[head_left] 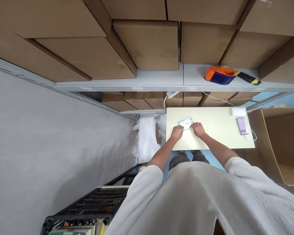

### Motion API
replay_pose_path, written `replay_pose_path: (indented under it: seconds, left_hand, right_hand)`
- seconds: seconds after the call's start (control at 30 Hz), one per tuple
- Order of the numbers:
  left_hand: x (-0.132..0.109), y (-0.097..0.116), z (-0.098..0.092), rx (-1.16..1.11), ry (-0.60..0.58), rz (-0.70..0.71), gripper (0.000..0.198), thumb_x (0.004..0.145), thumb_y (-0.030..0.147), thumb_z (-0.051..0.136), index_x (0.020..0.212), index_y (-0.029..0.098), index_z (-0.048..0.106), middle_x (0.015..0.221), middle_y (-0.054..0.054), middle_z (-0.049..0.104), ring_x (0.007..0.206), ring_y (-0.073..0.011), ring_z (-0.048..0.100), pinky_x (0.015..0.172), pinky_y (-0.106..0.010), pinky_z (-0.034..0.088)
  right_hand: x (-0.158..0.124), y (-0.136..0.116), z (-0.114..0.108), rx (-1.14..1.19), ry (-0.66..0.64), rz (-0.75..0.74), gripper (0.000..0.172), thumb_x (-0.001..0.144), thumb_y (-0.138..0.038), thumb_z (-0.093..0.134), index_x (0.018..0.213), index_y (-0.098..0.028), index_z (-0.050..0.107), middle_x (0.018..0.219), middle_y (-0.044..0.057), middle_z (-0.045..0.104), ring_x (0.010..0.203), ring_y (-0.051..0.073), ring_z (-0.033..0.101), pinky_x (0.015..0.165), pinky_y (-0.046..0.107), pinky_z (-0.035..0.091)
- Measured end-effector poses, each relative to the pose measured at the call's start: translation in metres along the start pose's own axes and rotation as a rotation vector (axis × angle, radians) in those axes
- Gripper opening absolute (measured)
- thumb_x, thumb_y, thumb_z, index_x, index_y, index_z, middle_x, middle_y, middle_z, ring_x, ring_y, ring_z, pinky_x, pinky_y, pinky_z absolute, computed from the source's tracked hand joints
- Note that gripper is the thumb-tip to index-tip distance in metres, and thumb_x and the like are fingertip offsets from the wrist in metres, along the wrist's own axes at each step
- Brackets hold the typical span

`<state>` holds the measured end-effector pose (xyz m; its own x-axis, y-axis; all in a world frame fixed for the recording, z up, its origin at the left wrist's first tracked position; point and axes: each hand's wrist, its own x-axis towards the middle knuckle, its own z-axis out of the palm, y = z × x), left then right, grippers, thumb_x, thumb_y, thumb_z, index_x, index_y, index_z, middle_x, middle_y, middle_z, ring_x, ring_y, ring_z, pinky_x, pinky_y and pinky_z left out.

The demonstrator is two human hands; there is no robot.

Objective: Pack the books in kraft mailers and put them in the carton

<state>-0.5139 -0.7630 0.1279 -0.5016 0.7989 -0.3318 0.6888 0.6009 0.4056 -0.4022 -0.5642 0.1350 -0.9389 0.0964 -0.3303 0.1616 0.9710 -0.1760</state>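
On the pale yellow tabletop (218,127) lies a small, flat, white and light-blue rectangle (185,123) with dark print along its right end. It looks like a thin book or packet; the print is too small to read. My left hand (177,133) is closed on its lower left edge, fingertips resting on the top face. At its right end, the curled fingers of my right hand (198,129) hold the edge. Both forearms reach in from the near side of the table.
A phone (242,126) with a cable and a white box (238,111) lie at the table's right end. An open carton (271,143) stands beyond it. Ahead, a shelf (159,78) carries cartons, an orange-and-blue tape dispenser (220,75) and a cutter (248,77). A black crate (88,204) of books stands behind left.
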Motion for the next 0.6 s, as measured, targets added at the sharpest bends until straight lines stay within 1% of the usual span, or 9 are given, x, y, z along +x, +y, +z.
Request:
replay_pose_path:
  seconds: [0.1, 0.23, 0.37, 0.5, 0.57, 0.6]
  left_hand:
    - [-0.002, -0.004, 0.001, -0.019, 0.024, -0.011, 0.042, 0.110, 0.016, 0.045, 0.142, 0.023, 0.072, 0.143, -0.015, 0.072, 0.135, -0.0319, 0.064, 0.116, -0.048, 0.047]
    - [0.005, -0.012, -0.009, -0.020, 0.043, -0.022, 0.046, 0.106, 0.014, 0.048, 0.144, 0.025, 0.071, 0.151, -0.013, 0.067, 0.141, -0.0311, 0.061, 0.118, -0.047, 0.048]
    - [0.022, -0.013, -0.013, -0.014, 0.031, -0.013, 0.046, 0.104, 0.013, 0.051, 0.145, 0.022, 0.070, 0.160, -0.014, 0.061, 0.144, -0.0310, 0.059, 0.122, -0.045, 0.047]
    - [0.034, -0.011, -0.008, -0.019, -0.021, -0.040, 0.056, 0.099, 0.015, 0.060, 0.155, 0.022, 0.063, 0.171, -0.016, 0.052, 0.154, -0.0343, 0.053, 0.124, -0.047, 0.046]
    - [0.034, -0.012, -0.004, -0.024, -0.048, -0.042, 0.062, 0.095, 0.018, 0.065, 0.157, 0.024, 0.061, 0.170, -0.015, 0.053, 0.155, -0.0355, 0.051, 0.124, -0.048, 0.047]
    - [0.033, -0.012, -0.002, -0.028, -0.063, -0.045, 0.062, 0.095, 0.019, 0.066, 0.157, 0.025, 0.061, 0.168, -0.015, 0.054, 0.154, -0.0355, 0.052, 0.123, -0.048, 0.048]
  right_hand:
    - [-0.011, -0.002, 0.007, 0.039, -0.031, 0.086, 0.047, 0.099, -0.006, 0.048, 0.139, -0.013, 0.072, 0.136, 0.023, 0.071, 0.126, 0.037, 0.060, 0.104, 0.046, 0.043]
    - [-0.021, -0.009, 0.009, 0.115, -0.036, 0.134, 0.052, 0.104, -0.013, 0.048, 0.154, -0.015, 0.063, 0.144, 0.021, 0.069, 0.130, 0.035, 0.062, 0.104, 0.044, 0.048]
    - [-0.015, -0.015, 0.012, 0.201, -0.048, 0.179, 0.055, 0.106, -0.019, 0.051, 0.160, -0.019, 0.058, 0.150, 0.020, 0.068, 0.131, 0.033, 0.066, 0.104, 0.043, 0.053]
    - [-0.006, -0.021, 0.024, 0.331, -0.096, 0.215, 0.058, 0.105, -0.022, 0.056, 0.162, -0.015, 0.057, 0.154, 0.021, 0.066, 0.132, 0.031, 0.069, 0.110, 0.041, 0.054]
    - [-0.003, -0.023, 0.030, 0.381, -0.089, 0.230, 0.059, 0.103, -0.022, 0.059, 0.161, -0.014, 0.057, 0.154, 0.021, 0.066, 0.134, 0.031, 0.068, 0.113, 0.042, 0.054]
    - [-0.002, -0.023, 0.033, 0.398, -0.076, 0.236, 0.060, 0.101, -0.022, 0.061, 0.160, -0.014, 0.058, 0.154, 0.021, 0.066, 0.134, 0.031, 0.068, 0.115, 0.042, 0.054]
